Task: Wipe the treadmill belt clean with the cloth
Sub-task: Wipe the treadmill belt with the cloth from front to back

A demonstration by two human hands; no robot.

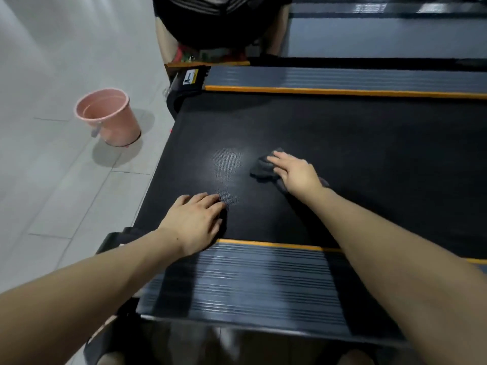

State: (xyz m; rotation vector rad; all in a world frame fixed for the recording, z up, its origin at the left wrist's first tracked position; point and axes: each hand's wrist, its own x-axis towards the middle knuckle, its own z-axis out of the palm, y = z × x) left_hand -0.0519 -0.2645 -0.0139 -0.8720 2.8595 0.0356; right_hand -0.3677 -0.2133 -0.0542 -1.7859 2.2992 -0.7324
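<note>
Leftmost, a pink plastic bucket [110, 117] stands upright on the pale grey tiled floor [52, 180], well apart from the treadmill's end. Its inside looks empty, though the bottom is not sharp enough to be sure.

Next, the left hand [195, 219] lies palm down, fingers spread flat and holding nothing, at the near edge of the black textured treadmill belt [342, 154]. Its heel overlaps the near orange stripe [276, 245] and the near ribbed grey side rail [250, 280]. Just beyond its fingertips, a paler, shiny patch [229, 164] shows on the belt.

Further right, a dark grey cloth [262, 167] sits bunched on the belt, about midway across its width. The right hand [295, 172] presses flat on top of it, fingers extended and close together, not curled around the fabric. Part of the cloth sticks out past the fingertips, and a bit shows beside the wrist.

Beyond the belt runs a far orange stripe [342, 91] and a far ribbed grey side rail [342, 77]. Near the rail's left end, a yellow and white warning label [190, 77] sits on the black end cap. Behind it, at the top of the view, a second person [218, 25] in dark shorts crouches, legs partly visible.
</note>
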